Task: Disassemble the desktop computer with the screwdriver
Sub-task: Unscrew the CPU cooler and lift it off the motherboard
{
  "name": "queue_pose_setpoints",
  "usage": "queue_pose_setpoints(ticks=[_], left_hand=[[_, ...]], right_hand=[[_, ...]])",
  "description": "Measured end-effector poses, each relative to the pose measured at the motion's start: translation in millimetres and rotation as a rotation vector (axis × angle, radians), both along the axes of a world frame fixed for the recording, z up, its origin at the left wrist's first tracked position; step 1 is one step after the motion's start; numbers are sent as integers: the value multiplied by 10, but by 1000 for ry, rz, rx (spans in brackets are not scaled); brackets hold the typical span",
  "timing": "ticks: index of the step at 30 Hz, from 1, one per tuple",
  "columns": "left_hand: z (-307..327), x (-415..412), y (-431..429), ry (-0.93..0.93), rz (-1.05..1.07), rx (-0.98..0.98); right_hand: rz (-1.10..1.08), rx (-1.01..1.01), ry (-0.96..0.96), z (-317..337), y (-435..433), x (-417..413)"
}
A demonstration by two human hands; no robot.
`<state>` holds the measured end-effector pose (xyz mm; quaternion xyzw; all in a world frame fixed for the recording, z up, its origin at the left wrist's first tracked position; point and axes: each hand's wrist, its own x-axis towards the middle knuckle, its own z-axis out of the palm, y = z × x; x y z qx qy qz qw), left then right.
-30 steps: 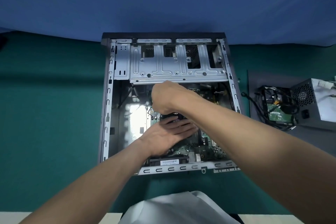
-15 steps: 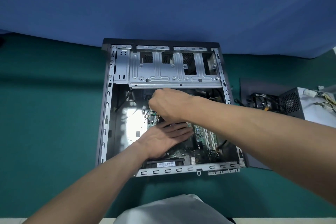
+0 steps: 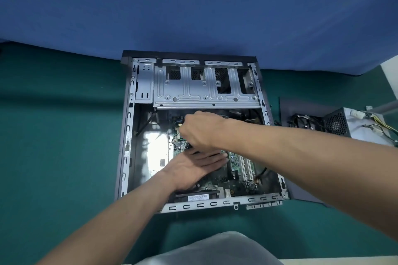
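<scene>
R hand (image 3: pixel 199 129) stays near bay edge (image 3: pixel 206 105).

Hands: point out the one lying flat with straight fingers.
The left hand, the lower of the two, lies flat over the motherboard, fingers straight. The right hand above it is curled into a fist; what it holds cannot be made out.

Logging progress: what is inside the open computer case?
A green motherboard, a metal drive cage at the far end, a black cable. The left hand and right hand hide the board's centre.
</scene>
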<state>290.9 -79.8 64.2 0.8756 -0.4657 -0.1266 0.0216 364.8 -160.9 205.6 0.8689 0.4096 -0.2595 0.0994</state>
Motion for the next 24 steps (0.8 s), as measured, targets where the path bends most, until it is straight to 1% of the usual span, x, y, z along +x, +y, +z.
queue_pose_setpoints(ticks=[1, 3, 4, 5, 7, 9, 11, 12, 13, 14, 15, 17, 18, 19, 20, 21, 22, 23, 24], left_hand=[[4, -1, 3, 5, 4, -12], [13, -14, -2, 7, 3, -13], [9, -20, -6, 13, 0, -7], [2, -21, -12, 14, -5, -1], [-1, -14, -27, 22, 4, 11], [-9, -9, -34, -11, 5, 30], [-26, -9, -32, -30, 6, 18], [-24, -2, -35, -22, 3, 12], [-17, 4, -37, -13, 6, 8], [8, 1, -35, -8, 9, -2], [28, 7, -11, -11, -2, 5], [-100, -34, -4, -75, -42, -15], [-121, -42, -6, -110, -10, -24], [-90, -39, 8, -217, 37, 16], [-115, -61, 22, -241, 101, 25], [-139, -71, 6, -184, 117, -76], [-124, -49, -2, -77, 49, -105], [-110, -37, -7, -22, 7, -122], [-76, -39, -21, 12, 6, -123]], right_hand=[[108, -19, -33, 9, 5, -11], [195, -41, -65, -5, 28, -11], [176, -39, -55, -15, 42, 2], [102, -28, -20, -24, 56, 15], [-160, 48, 100, -46, 74, 27], [-523, 83, 223, -70, 89, 43], [-930, 71, 434, -97, 86, 66], [-1056, 55, 510, -99, 86, 66], [-1080, 42, 534, -93, 87, 62], [-1016, 37, 497, -93, 80, 60], [-876, 16, 405, -90, 77, 49], [-529, -56, 211, -47, 79, 15], [-383, -77, 144, -23, 79, -5], [-224, -101, 86, -11, 81, -23], [-38, -134, 16, 1, 89, -45], [132, -163, -50, -4, 95, -75], [276, -189, -107, -13, 112, -99], [357, -208, -140, -28, 121, -120], [383, -209, -149, -55, 121, -113]])
